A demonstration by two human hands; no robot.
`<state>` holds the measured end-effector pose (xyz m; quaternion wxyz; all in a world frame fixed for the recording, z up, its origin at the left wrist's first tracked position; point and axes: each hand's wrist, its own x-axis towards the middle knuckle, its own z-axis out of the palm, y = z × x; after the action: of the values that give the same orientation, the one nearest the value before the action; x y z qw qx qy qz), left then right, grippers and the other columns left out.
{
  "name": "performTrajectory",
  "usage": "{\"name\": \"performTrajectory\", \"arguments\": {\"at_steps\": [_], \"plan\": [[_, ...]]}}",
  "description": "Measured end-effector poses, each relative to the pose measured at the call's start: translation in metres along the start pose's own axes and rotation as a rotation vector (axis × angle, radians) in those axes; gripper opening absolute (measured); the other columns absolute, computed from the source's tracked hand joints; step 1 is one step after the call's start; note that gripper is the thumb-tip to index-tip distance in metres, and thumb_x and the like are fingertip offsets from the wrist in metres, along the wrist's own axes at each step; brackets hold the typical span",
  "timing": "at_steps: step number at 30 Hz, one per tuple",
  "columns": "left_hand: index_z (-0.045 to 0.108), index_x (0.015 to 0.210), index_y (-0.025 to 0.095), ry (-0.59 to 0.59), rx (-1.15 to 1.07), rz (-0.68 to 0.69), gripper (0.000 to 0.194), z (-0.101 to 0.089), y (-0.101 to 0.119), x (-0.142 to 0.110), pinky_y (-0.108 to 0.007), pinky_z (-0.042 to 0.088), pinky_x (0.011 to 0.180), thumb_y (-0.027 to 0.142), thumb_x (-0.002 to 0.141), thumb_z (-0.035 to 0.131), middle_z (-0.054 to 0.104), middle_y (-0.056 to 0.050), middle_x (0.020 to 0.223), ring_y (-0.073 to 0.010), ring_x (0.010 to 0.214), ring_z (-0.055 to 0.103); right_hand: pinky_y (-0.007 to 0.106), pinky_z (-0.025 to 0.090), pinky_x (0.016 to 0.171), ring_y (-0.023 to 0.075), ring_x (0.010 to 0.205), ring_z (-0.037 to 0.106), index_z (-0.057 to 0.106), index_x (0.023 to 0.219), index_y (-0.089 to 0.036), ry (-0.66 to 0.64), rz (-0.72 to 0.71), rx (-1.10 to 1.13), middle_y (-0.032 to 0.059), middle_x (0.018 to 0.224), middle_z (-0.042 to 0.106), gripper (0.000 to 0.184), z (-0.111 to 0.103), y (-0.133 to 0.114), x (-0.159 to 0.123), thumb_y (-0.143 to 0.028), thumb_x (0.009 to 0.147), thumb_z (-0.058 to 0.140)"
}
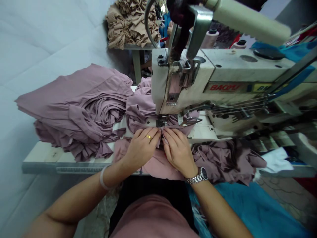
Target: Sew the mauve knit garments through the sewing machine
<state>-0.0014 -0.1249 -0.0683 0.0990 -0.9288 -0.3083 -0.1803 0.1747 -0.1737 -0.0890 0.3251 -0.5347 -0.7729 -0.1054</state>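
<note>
Both my hands meet just in front of the presser foot (162, 120) of a white sewing machine (182, 89). My left hand (143, 145), with a gold ring, has its fingers pressed together on a mauve fabric piece (140, 110). From the right, my right hand (178, 148) pinches the same fabric, its fingertips almost touching the left ones. Part of the cloth runs under the foot and behind the machine head. A pinker cloth (158, 165) lies beneath my hands at the table edge. The fingertips partly hide the fabric edge between them.
To the left, a large stack of mauve fabric pieces (74, 96) covers much of the table (37, 155). Crumpled mauve cloth (228, 158) lies to the right. Blue fabric (257, 211) hangs below. Behind, a tan fabric heap (133, 24) sits on another table, near a person's hand (170, 28).
</note>
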Motion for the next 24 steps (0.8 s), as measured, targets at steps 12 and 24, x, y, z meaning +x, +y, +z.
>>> {"name": "performTrajectory", "arguments": {"at_steps": [12,24], "plan": [[0.053,0.133,0.009,-0.049,0.017,-0.034,0.040,0.0003,0.0038,0.0005,-0.039,0.042,0.094,0.016,0.094,0.043,0.057,-0.013,0.133,-0.0245,0.118,0.053,0.043,0.046,0.094,0.0269,0.115,0.049,0.059,0.125,-0.005,-0.076,-0.062,-0.128,0.0137,0.130,0.060,0.037,-0.0044,0.0023,0.0014,-0.022,0.094,0.049],[0.056,0.131,0.010,-0.001,0.016,-0.022,0.039,0.0017,0.0006,0.0014,-0.038,0.042,0.092,0.016,0.094,0.044,0.060,-0.012,0.128,-0.0243,0.113,0.055,0.043,0.040,0.097,0.0265,0.118,0.048,0.058,0.125,-0.005,-0.077,-0.072,-0.113,0.0135,0.129,0.060,0.036,-0.0042,0.0035,0.0026,-0.021,0.094,0.048]]}}
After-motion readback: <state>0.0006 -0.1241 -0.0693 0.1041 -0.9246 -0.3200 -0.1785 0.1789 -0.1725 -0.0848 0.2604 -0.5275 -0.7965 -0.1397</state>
